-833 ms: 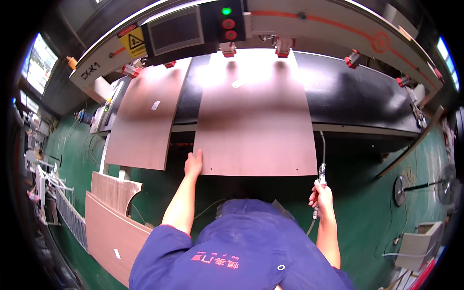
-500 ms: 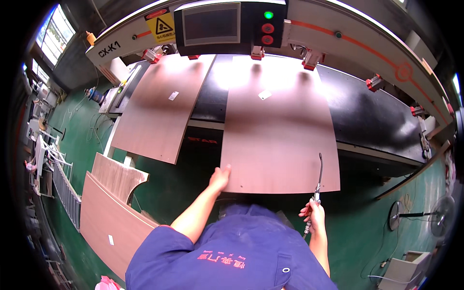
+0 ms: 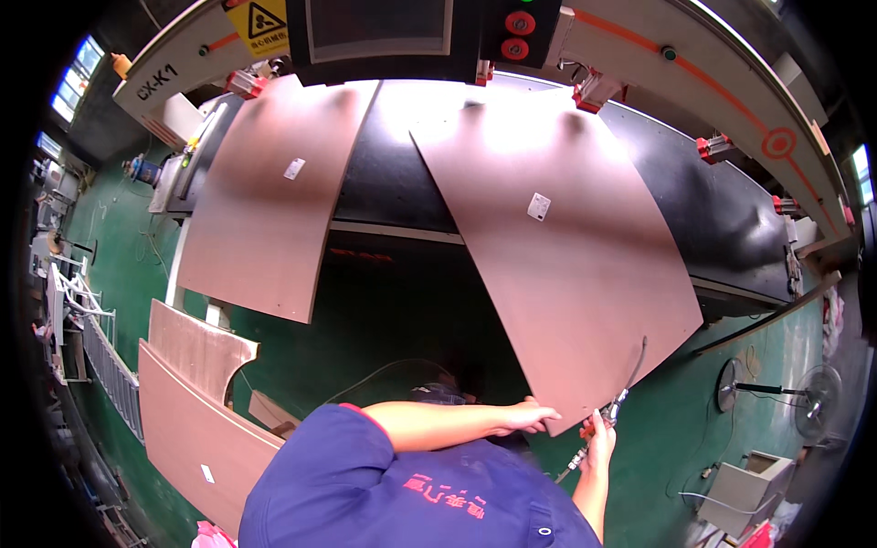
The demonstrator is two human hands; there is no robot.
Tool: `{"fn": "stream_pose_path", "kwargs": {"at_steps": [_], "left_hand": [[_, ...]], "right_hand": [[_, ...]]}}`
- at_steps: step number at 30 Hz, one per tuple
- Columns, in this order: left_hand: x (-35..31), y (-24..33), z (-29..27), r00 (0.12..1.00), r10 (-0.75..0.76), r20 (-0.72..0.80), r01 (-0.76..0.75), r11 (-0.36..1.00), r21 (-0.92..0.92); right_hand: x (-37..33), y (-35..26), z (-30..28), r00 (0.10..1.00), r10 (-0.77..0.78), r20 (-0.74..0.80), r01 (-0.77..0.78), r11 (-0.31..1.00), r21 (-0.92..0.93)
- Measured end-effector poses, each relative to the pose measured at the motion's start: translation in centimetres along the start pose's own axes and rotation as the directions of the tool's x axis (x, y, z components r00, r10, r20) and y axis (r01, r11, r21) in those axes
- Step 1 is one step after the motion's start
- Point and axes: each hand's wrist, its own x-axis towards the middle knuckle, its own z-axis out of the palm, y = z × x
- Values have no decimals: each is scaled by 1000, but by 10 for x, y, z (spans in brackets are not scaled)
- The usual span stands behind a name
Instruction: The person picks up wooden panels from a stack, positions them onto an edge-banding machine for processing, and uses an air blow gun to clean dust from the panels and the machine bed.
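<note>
A large pinkish-brown board [image 3: 566,265] lies aslant on the black machine bed, its near end jutting out toward me. At its near left corner my left hand [image 3: 528,417] grips the edge, the forearm reaching across my front. My right hand [image 3: 599,440] is closed around an air blow gun [image 3: 619,402], beside the same near edge. The gun's thin curved nozzle overlaps the board, and its hose end hangs below the hand. A white label [image 3: 539,206] is stuck on the board.
Left of it, a second board [image 3: 265,201] rests on the black bed [image 3: 384,173]. The machine beam with red clamps [image 3: 598,87] spans the far side. More boards [image 3: 201,429] lean at lower left. At right stand a fan [image 3: 816,402] and a grey box [image 3: 749,493].
The board's near end has swung right, turning it aslant. My left hand has travelled right with its corner; the right hand with the blow gun is slightly lower. The view has shifted.
</note>
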Motion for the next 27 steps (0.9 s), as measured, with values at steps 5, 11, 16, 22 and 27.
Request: {"fn": "stream_pose_path", "kwargs": {"at_steps": [5, 11, 16, 22, 27], "left_hand": [[72, 17, 30, 995, 64, 73, -56, 993, -105], [77, 71, -31, 959, 142, -247, -230, 898, -375], [-1, 106, -157, 708, 318, -631, -614, 718, -327], [-91, 138, -230, -150, 443, -884, -459, 761, 459], [-144, 167, -273, -255, 889, -379, 438, 456, 775]], "right_hand": [[6, -1, -34, 975, -34, -220, 46, 998, 50], [60, 7, -69, 881, -7, -474, 130, 965, 227], [72, 20, -56, 944, 158, -291, 53, 796, 604], [99, 0, 4, 968, 89, -234, 75, 788, 611], [115, -13, 27, 911, 115, -396, 114, 852, 510]]}}
